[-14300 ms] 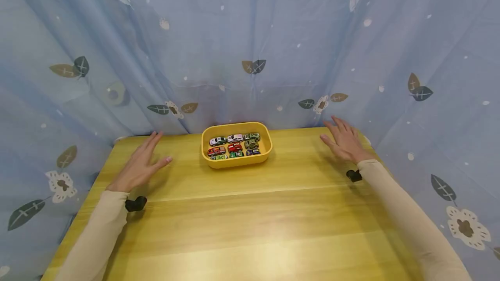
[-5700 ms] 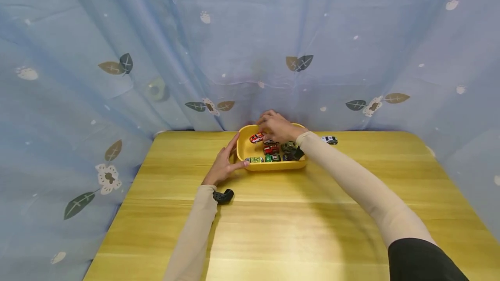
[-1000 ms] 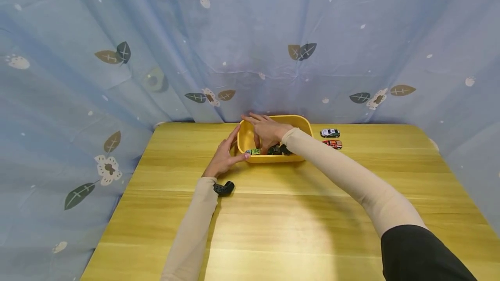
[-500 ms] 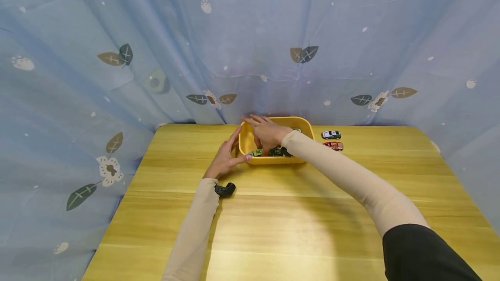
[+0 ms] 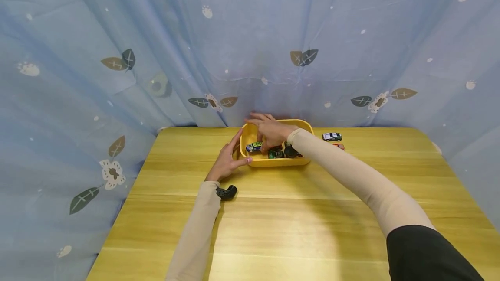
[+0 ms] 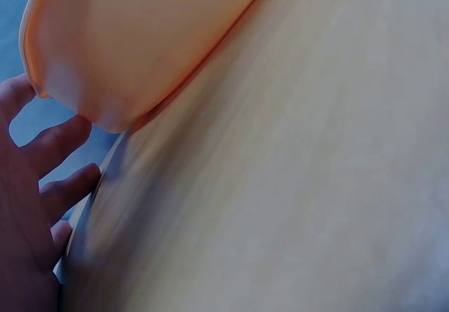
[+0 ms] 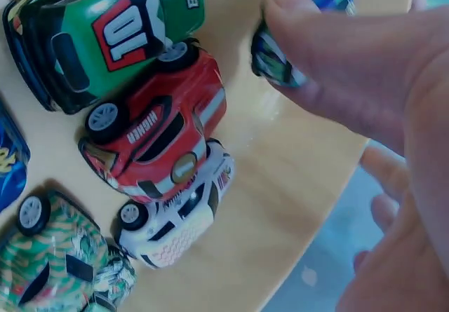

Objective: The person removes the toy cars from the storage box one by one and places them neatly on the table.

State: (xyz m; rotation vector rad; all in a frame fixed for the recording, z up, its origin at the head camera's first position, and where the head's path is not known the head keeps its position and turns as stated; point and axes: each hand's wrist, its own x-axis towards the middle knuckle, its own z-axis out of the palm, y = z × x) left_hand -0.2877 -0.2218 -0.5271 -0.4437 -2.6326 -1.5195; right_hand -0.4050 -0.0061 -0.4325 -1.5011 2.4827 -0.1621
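Note:
A yellow plastic bin (image 5: 279,163) stands near the table's far edge. My left hand (image 5: 228,161) lies against its left end, thumb on the near rim; in the left wrist view straight fingers (image 6: 59,144) touch the bin's wall. Inside the bin, my right hand (image 5: 271,132) pinches a green-and-blue toy car (image 5: 254,147) between thumb and finger, partly covering it. Around it in the right wrist view sit a green car (image 7: 119,35) marked 10, a red car (image 7: 161,130), a white car (image 7: 182,217), a camouflage car (image 7: 56,263) and part of a blue car (image 7: 10,158).
Right of the bin, a white-and-green toy car (image 5: 332,136) and a red toy car (image 5: 339,146) stand on the wooden table (image 5: 273,220). The right sleeve partly hides the red one. A blue curtain (image 5: 242,34) hangs directly behind the table.
Fourteen seconds ago every car lay in the bin; two now stand on the table. Over the last second the pinched car has shifted away from the bin's near wall. My left hand stays put.

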